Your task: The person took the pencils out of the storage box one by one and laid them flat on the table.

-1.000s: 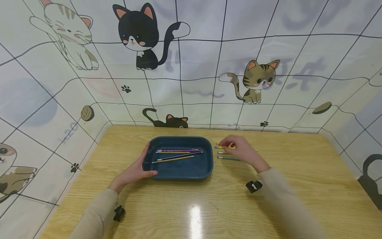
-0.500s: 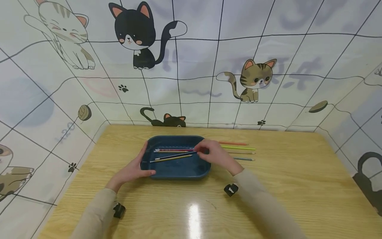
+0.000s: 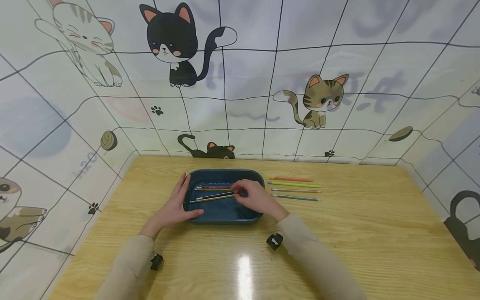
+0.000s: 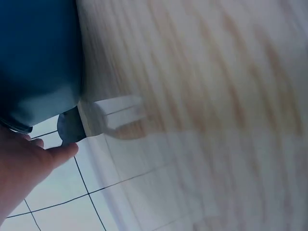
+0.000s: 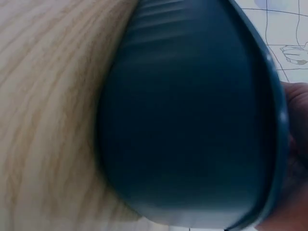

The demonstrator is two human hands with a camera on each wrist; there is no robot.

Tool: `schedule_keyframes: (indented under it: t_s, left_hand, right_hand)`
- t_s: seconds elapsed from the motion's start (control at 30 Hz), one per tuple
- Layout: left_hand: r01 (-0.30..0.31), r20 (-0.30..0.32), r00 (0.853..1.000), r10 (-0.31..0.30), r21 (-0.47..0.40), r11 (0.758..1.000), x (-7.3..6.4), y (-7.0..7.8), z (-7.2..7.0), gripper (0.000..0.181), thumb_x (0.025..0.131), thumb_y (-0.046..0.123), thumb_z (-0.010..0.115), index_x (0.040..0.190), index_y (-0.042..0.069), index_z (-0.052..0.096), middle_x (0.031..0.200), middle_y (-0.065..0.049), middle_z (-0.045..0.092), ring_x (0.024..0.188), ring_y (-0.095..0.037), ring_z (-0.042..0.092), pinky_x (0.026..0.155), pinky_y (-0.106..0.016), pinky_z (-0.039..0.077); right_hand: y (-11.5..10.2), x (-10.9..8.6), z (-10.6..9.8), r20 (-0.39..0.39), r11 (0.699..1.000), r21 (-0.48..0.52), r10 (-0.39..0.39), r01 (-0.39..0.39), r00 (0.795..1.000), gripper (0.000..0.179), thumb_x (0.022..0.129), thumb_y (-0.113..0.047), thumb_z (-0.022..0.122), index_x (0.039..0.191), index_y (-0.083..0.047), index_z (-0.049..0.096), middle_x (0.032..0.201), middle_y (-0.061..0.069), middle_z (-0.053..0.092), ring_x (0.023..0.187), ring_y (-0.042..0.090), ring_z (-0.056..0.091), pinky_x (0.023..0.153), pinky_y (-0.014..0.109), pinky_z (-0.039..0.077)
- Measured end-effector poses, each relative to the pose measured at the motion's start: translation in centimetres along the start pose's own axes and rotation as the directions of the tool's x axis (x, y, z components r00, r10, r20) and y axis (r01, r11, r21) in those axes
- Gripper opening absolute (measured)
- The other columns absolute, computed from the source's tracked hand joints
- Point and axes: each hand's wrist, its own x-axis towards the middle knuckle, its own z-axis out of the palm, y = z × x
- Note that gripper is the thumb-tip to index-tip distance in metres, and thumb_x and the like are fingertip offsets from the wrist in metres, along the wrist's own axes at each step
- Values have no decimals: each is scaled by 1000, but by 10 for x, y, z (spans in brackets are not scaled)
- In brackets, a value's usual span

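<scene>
A person sits two bare hands to work at a wood-grain table (image 3: pixel 375 233) glossy enough to mirror the light. On it stands a dark blue rectangular tray (image 3: pixel 225 221), probably light, stiff plastic that could slide on so smooth a top and is best steadied by its rim. The left hand (image 3: pixel 176 210) rests at the tray's left end, fingers extended, thumb at the near corner. The right hand (image 3: pixel 258 196) bends its fingers inside the tray over a dark red pencil (image 3: pixel 215 187), a dark navy pencil (image 3: pixel 215 196) and a gold pencil (image 3: pixel 213 198) (whether it pinches any of them, one cannot tell). Right of the tray, side by side, lie a lime-green pencil (image 3: pixel 294 184), a blue-grey pencil (image 3: pixel 296 197), a tan pencil (image 3: pixel 296 191) and a shorter orange pencil (image 3: pixel 292 179). All look slim, light and rigid, apt to roll, with tips the likeliest part to snap; a mid-shaft pinch seems surest. Only the head view shows pencils. The left wrist view shows the tray's outer wall and tabletop reflections; the right wrist view, blurred, shows the wall's depth, with part of the hand beyond the rim.
</scene>
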Motion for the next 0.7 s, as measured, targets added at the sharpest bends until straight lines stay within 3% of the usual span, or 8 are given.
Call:
schedule_keyframes:
  t_s: [0.3,0.5,0.7]
  left_hand:
    - [55,-11,998,-55,15,998,0,1,2,122,76,44,79,153,1,-4,158,-24,-6,143,-42,0,108,-62,16]
    - [90,19,996,-89,-78,993,1,0,3,127,74,40,83,153,2,-8,157,-26,-1,142,-42,6,110,-58,15]
    - [106,68,993,-97,-154,982,1,1,0,131,72,36,85,152,4,-14,157,-25,-4,143,-41,5,110,-58,14]
  right_hand:
    - [1,10,11,24,998,-38,51,-50,998,21,90,-3,63,110,3,66,102,13,64,92,23,60,81,35,49]
    - [1,17,20,87,994,-78,84,-77,993,20,90,-4,65,109,0,67,105,10,63,98,25,60,85,37,49]
    - [2,21,25,97,993,-97,74,-64,993,19,89,-3,66,108,0,67,104,10,63,100,26,60,87,39,48]
